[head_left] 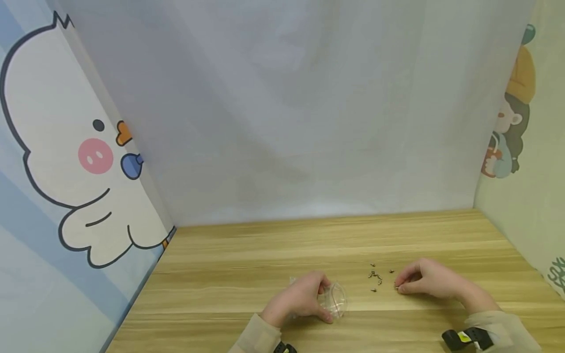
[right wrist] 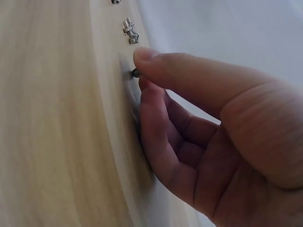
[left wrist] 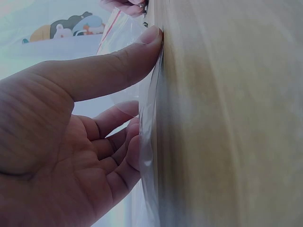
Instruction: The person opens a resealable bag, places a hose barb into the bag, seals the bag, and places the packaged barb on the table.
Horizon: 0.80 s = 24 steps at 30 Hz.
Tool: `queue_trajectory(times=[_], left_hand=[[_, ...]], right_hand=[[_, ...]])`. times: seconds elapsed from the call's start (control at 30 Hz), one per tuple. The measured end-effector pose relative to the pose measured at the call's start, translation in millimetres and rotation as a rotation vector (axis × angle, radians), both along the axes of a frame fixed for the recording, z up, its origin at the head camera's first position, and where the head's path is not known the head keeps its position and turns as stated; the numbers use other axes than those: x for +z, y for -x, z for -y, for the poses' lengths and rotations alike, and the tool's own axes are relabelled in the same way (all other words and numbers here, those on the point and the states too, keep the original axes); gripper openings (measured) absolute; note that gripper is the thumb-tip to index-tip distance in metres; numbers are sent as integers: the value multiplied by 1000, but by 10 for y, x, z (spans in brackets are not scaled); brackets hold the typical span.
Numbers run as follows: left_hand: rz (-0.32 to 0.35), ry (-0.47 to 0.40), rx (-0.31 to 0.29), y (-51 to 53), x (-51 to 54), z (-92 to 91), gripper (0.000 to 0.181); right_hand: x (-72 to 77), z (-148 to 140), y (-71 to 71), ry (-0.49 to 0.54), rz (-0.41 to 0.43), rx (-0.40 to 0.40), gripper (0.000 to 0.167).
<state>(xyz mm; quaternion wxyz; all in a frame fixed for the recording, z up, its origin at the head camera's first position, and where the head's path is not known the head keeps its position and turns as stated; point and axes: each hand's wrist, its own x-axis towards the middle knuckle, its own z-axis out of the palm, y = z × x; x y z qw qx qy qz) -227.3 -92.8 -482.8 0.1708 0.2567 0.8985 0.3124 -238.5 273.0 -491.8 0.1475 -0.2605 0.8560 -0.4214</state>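
My left hand (head_left: 302, 296) holds a clear plastic zip bag (head_left: 337, 300) with a red line along its mouth. In the left wrist view, the thumb lies on one side of the bag (left wrist: 149, 127) and the bent fingers on the other, close to the tabletop. Between thumb and forefinger, my right hand (head_left: 430, 282) pinches a small metal screw (right wrist: 136, 73), its dark end showing just past the thumb tip. Several similar loose screws (head_left: 373, 289) lie on the table between the two hands, some of them bunched together.
The wood-grain table (head_left: 220, 274) meets a pale grey curtain-like backdrop (head_left: 309, 122) at its far edge. Printed panels with cartoon figures stand at the left (head_left: 53, 122) and right (head_left: 529, 206). Each wrist wears a black strapped device (head_left: 468, 339).
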Motion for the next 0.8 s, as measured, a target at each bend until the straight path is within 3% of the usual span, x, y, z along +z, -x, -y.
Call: queue_trajectory(times=[0.5, 0.8], left_hand=[[-1, -8, -16, 10, -23, 11, 69], [7, -17, -14, 8, -27, 16, 69]], right_hand=[[36, 26, -17, 10, 51, -49, 11], [75, 151, -16, 11, -37, -52, 14]])
